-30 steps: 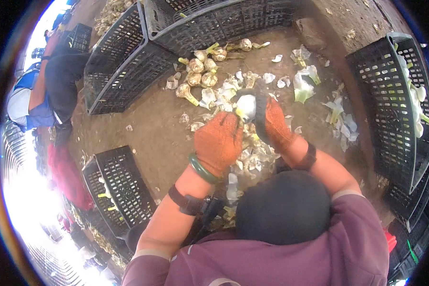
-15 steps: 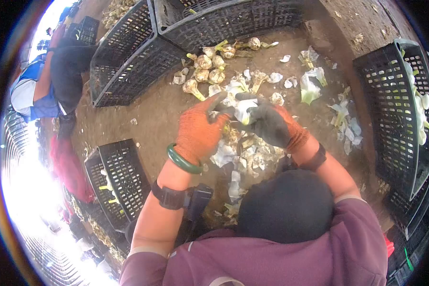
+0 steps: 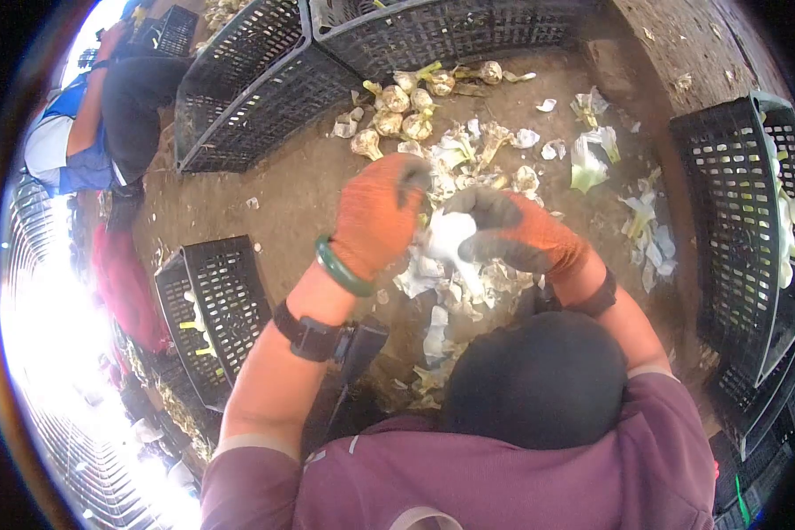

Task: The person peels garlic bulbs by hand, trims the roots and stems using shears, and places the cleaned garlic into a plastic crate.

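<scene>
Garlic bulb [image 3: 451,235]: light, firm, I think; best hold round body. Right hand [image 3: 525,233] clamps it; left hand [image 3: 378,208] curled beside, grip I cannot tell.

Arms [image 3: 269,380] reaching forward — left hand [image 3: 382,208] loosely curled — right hand [image 3: 517,231] turned inward, fingers [image 3: 486,205] bent.

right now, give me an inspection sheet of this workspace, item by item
Surface: brown ground, littered.
Job's things: white bulb, blurred; unpeeled bulbs, some with stems, piled ahead.
Clutter: pale peelings below and beyond the work.
Grips: gloved right grip holds the white bulb; gloved left grip is close beside it, contact unclear.
Cables: nothing seen.
Surroundings: black crates ahead and on both sides; another person at far left.
</scene>
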`<action>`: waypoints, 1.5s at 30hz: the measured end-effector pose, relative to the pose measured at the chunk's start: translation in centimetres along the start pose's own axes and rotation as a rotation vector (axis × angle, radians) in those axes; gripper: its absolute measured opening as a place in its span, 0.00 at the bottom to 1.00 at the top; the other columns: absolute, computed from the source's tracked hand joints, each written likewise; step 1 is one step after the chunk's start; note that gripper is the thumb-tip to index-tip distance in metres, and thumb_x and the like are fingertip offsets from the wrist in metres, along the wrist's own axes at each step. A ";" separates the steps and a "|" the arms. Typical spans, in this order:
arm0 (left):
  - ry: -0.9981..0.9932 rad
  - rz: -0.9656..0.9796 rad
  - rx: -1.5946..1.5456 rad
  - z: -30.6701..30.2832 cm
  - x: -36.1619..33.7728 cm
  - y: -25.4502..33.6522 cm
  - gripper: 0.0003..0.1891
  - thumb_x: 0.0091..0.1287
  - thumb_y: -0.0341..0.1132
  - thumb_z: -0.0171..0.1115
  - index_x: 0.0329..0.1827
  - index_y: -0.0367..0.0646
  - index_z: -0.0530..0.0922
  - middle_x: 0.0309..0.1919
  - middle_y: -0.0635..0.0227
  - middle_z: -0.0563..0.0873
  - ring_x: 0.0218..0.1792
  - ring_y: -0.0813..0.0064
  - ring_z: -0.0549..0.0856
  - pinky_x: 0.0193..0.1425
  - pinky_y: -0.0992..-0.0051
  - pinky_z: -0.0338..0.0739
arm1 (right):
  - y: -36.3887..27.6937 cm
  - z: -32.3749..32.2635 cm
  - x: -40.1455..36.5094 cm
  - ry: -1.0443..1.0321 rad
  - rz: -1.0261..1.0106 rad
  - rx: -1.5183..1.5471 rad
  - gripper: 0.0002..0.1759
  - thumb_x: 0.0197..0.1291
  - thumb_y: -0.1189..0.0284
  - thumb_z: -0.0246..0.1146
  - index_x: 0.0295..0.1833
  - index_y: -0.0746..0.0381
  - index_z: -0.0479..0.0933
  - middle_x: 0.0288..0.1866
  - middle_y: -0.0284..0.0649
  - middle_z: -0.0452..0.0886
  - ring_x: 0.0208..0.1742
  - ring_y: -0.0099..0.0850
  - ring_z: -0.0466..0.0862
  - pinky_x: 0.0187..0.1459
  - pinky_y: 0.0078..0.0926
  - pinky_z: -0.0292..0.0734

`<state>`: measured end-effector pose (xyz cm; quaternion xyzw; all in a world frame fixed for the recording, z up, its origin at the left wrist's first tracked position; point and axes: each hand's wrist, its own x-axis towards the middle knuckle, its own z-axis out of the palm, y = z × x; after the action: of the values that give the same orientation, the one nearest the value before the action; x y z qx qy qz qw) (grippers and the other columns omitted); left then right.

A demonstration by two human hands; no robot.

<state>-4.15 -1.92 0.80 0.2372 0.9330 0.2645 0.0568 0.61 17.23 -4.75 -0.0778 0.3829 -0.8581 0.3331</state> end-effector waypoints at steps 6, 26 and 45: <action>-0.166 -0.227 -0.193 -1.9 -2.6 0.9 0.17 0.58 0.29 0.56 0.52 0.44 0.78 0.35 0.62 0.85 0.33 0.73 0.84 0.34 0.74 0.77 | -0.1 0.7 0.5 0.231 -0.050 -0.103 0.28 0.54 0.63 0.66 0.56 0.66 0.70 0.48 0.35 0.78 0.46 0.22 0.77 0.46 0.21 0.74; -0.210 -0.766 -0.871 2.0 -6.0 -0.1 0.17 0.60 0.39 0.60 0.47 0.35 0.78 0.31 0.60 0.84 0.29 0.75 0.80 0.30 0.74 0.74 | 2.4 2.2 4.0 0.447 -0.119 -0.437 0.18 0.63 0.63 0.58 0.51 0.66 0.76 0.41 0.38 0.82 0.43 0.23 0.79 0.46 0.22 0.75; -0.055 -0.366 -0.490 -0.3 -7.7 -2.5 0.11 0.56 0.32 0.59 0.41 0.37 0.79 0.36 0.55 0.84 0.32 0.61 0.83 0.38 0.67 0.76 | 4.4 -1.4 6.2 0.502 -0.013 -1.649 0.13 0.57 0.66 0.57 0.41 0.66 0.71 0.32 0.55 0.79 0.36 0.51 0.79 0.39 0.45 0.74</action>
<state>1.51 -7.61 -0.40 0.0516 0.8668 0.4605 0.1843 -2.43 11.97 -9.59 -0.1049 0.9457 -0.2995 0.0708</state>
